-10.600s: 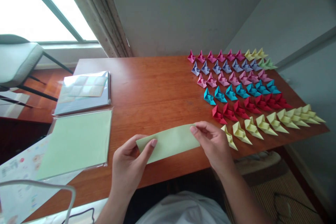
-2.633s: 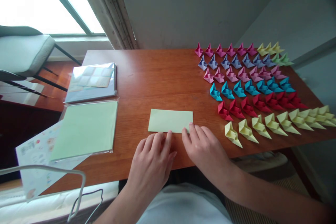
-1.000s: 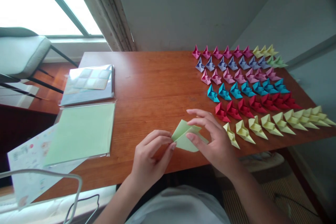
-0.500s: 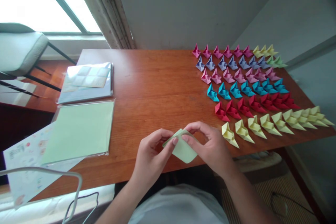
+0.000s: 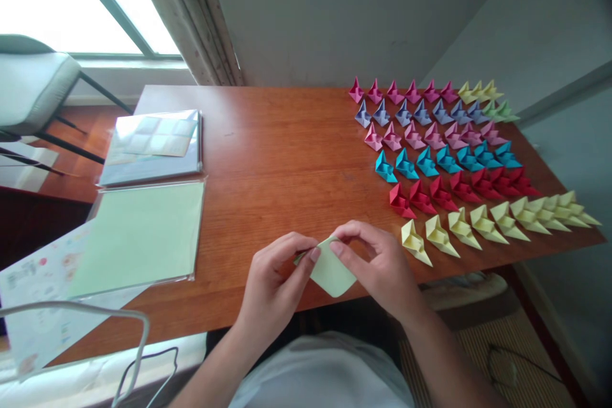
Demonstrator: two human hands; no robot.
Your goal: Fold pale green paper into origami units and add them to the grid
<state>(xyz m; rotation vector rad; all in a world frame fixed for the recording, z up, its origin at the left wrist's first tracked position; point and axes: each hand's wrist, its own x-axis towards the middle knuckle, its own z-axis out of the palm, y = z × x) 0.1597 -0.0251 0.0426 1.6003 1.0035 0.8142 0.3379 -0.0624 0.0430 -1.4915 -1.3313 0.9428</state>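
Observation:
A folded sheet of pale green origami paper [image 5: 333, 273] is held up near the table's front edge, one corner pointing down toward me. My left hand [image 5: 280, 277] pinches its left corner between thumb and fingers. On the opposite side, my right hand [image 5: 377, 264] grips the upper right edge, thumb on the face toward me and fingers behind. The layers at the left corner are partly covered by my fingers. Just right of my right hand begins a row of pale yellow folded paper boats [image 5: 414, 243].
Further rows of folded boats stand at the right: red [image 5: 401, 201], blue [image 5: 385, 167], pink, purple and magenta. At the left lie a pack of green paper [image 5: 143, 236] and another plastic-wrapped pack [image 5: 148, 169]. A patterned sheet [image 5: 38, 293] and a grey cable [image 5: 95, 310] are at the front left.
The back layer of the green paper now sits closer to the front one, and less of it shows by my left fingers. Both hands keep their hold. The view has shifted slightly.

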